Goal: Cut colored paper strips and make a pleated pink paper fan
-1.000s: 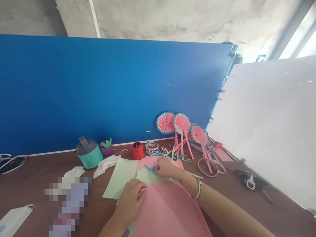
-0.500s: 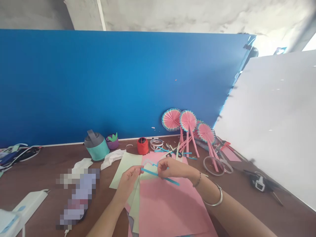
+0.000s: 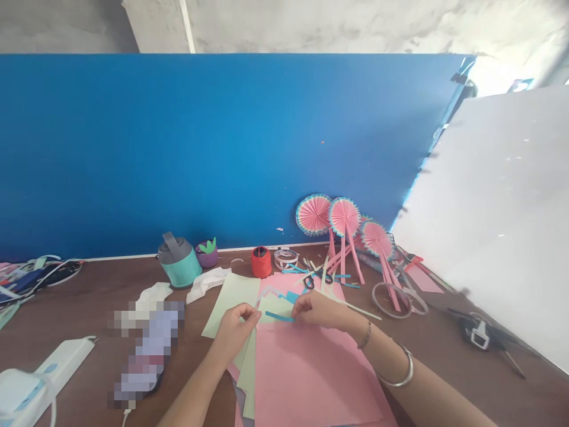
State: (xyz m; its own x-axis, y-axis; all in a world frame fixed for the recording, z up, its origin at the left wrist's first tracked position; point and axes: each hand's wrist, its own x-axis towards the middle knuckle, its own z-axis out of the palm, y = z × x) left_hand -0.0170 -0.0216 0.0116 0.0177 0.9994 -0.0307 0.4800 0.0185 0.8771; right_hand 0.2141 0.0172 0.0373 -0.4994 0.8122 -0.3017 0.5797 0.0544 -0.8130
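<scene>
My right hand (image 3: 309, 308) pinches a narrow blue paper strip (image 3: 279, 316) above the paper sheets; the strip points left and its free end shows. Left of that end is my left hand (image 3: 237, 331), thumb and index finger curled with their tips close together and no paper seen in them. A gap parts it from the strip. Under the hands lie a pink paper sheet (image 3: 311, 370) and pale green sheets (image 3: 231, 299). Just behind the right hand, a piece of blue paper (image 3: 291, 296) rests on the stack, near dark-handled scissors (image 3: 310, 282) among loose strips.
Pink pleated paper fans (image 3: 345, 217) lean against the blue partition (image 3: 200, 148). A red container (image 3: 261, 263), tape rolls (image 3: 285, 258) and a teal-and-grey pot (image 3: 180, 267) line the back. A clear ring (image 3: 392, 300) lies right, a power strip (image 3: 57, 373) left.
My left hand has let go of the blue strip's end. My right hand now holds the strip farther right, with a shorter length showing. The view has shifted slightly left.
</scene>
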